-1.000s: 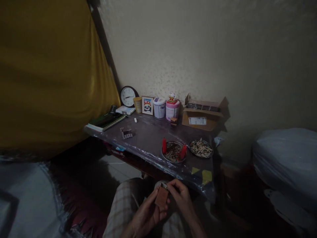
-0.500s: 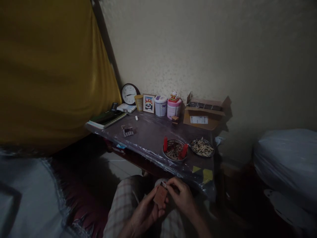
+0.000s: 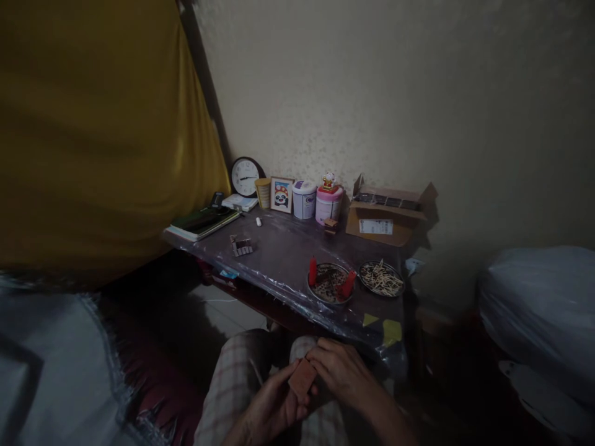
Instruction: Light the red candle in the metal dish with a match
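In my lap, my left hand [image 3: 272, 406] grips a small brown matchbox [image 3: 302, 377]. My right hand [image 3: 339, 371] curls over the box's far end, its fingers closed against it. The box's drawer no longer shows. Both hands sit below the near edge of a low table [image 3: 279, 254] wrapped in clear plastic. On it, closest to my hands, stands a round metal dish [image 3: 329, 284] with two red candles, and beside that a second dish [image 3: 381, 277] heaped with matchsticks.
Along the wall stand a clock [image 3: 245, 176], a small framed picture [image 3: 281, 194], two tins [image 3: 316, 201] and an open cardboard box [image 3: 388, 214]. Books [image 3: 202, 222] lie at the left end. A yellow curtain [image 3: 93, 136] hangs left; a plastic-covered bundle [image 3: 539, 310] sits right.
The matchbox's open end, visible before, is now covered by my right hand and the box looks closed. My hands have sunk slightly lower in the frame.
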`<action>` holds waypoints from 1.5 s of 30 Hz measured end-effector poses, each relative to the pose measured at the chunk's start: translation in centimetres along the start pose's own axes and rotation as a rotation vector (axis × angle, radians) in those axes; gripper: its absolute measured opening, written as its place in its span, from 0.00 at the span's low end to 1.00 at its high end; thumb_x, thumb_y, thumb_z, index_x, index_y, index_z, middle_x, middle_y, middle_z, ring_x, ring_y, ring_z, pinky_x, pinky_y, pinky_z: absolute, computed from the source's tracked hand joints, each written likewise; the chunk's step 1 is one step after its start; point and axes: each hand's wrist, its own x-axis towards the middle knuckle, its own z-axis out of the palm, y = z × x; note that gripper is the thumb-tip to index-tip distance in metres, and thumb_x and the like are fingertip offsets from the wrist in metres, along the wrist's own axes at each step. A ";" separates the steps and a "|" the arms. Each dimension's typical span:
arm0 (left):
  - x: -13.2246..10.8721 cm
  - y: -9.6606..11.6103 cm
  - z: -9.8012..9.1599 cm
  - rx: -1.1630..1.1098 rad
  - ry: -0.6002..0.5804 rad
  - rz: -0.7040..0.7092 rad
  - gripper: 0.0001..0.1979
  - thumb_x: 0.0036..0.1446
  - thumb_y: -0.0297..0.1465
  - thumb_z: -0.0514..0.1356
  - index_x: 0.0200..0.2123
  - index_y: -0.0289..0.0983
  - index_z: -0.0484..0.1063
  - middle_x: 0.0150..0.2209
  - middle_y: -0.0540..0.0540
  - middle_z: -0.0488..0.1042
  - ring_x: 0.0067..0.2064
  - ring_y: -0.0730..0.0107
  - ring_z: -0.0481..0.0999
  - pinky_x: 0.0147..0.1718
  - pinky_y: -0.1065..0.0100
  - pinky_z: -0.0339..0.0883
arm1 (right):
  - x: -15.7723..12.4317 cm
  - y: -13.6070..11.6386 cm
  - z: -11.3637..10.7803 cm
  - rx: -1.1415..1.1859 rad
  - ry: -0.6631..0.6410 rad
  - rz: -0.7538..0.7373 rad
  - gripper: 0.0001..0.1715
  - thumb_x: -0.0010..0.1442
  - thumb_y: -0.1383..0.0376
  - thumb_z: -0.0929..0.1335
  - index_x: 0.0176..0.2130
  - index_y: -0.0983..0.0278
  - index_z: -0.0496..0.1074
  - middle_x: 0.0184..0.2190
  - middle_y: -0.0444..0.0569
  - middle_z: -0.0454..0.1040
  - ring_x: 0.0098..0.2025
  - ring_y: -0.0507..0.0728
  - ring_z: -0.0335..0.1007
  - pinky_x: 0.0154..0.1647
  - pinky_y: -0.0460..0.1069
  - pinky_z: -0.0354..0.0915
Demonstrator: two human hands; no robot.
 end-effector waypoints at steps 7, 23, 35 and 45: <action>0.2 0.0 0.0 -0.001 -0.004 -0.041 0.16 0.59 0.35 0.56 0.37 0.26 0.75 0.25 0.40 0.80 0.22 0.73 0.77 0.21 0.75 0.66 | -0.3 0.1 0.0 -0.007 0.038 -0.006 0.12 0.59 0.71 0.61 0.35 0.60 0.73 0.35 0.45 0.75 0.37 0.55 0.71 0.37 0.47 0.62; 0.0 0.7 0.4 0.015 0.013 -0.016 0.16 0.59 0.36 0.55 0.38 0.27 0.74 0.26 0.40 0.80 0.23 0.74 0.76 0.23 0.75 0.66 | 0.4 1.2 -0.6 0.133 0.007 0.056 0.13 0.62 0.69 0.61 0.36 0.59 0.74 0.34 0.44 0.73 0.35 0.52 0.71 0.37 0.45 0.63; 0.1 0.3 0.4 0.091 0.000 0.030 0.14 0.60 0.35 0.53 0.41 0.31 0.71 0.27 0.40 0.79 0.24 0.72 0.76 0.23 0.74 0.64 | 0.3 0.5 -0.1 -0.148 -0.037 -0.032 0.12 0.62 0.72 0.60 0.31 0.61 0.69 0.33 0.44 0.71 0.33 0.52 0.69 0.32 0.45 0.58; 0.1 0.1 0.6 0.116 0.001 0.073 0.13 0.60 0.35 0.53 0.45 0.35 0.67 0.28 0.42 0.78 0.25 0.72 0.76 0.22 0.74 0.64 | 0.2 0.9 0.5 -0.120 -0.031 -0.030 0.08 0.61 0.71 0.61 0.35 0.61 0.67 0.35 0.45 0.70 0.36 0.53 0.69 0.35 0.46 0.60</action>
